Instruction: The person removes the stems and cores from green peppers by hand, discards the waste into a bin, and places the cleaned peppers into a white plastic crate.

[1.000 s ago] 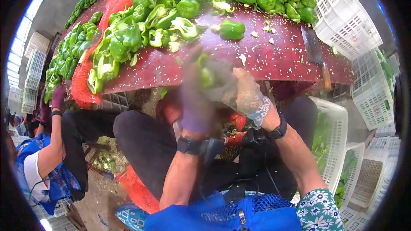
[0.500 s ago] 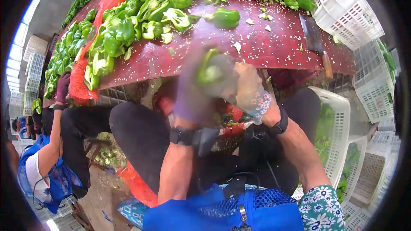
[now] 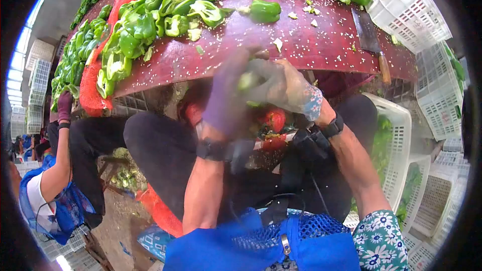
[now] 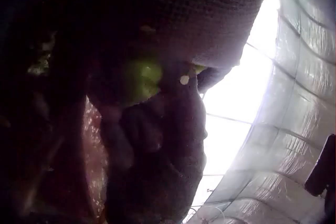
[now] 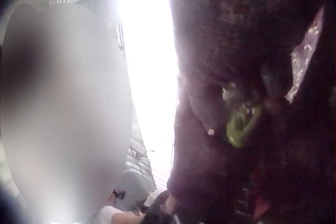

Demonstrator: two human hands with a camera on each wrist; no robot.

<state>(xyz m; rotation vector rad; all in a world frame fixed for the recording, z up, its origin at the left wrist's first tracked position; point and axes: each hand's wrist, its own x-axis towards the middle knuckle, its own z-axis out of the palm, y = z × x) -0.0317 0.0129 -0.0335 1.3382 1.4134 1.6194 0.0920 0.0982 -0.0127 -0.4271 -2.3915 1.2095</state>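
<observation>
Close over the near edge of the red table, my two gloved hands meet around a green pepper (image 3: 246, 81), blurred and mostly covered by fingers. My left hand (image 3: 227, 90), in a purple glove, grips it from the left. From the right, my right hand (image 3: 293, 86), in a worn glove with dark fingers, holds the same pepper. A patch of the pepper (image 4: 142, 79) shows between dark fingers in the left wrist view. In the right wrist view, a curled green part of the pepper (image 5: 242, 128) peeks out among the fingers.
Whole and cut peppers (image 3: 131, 37) are heaped on the red table (image 3: 321, 45), among scattered seeds. A cleaver (image 3: 366, 32) lies at the right. White crates (image 3: 409, 12) stand to the right, a red mesh bag (image 3: 95, 88) at left. Another person (image 3: 55, 180) sits at the left.
My hands have closed in over the pepper, and less of it shows between them than half a second ago. The head view has tilted slightly. The person at left has moved a hand.
</observation>
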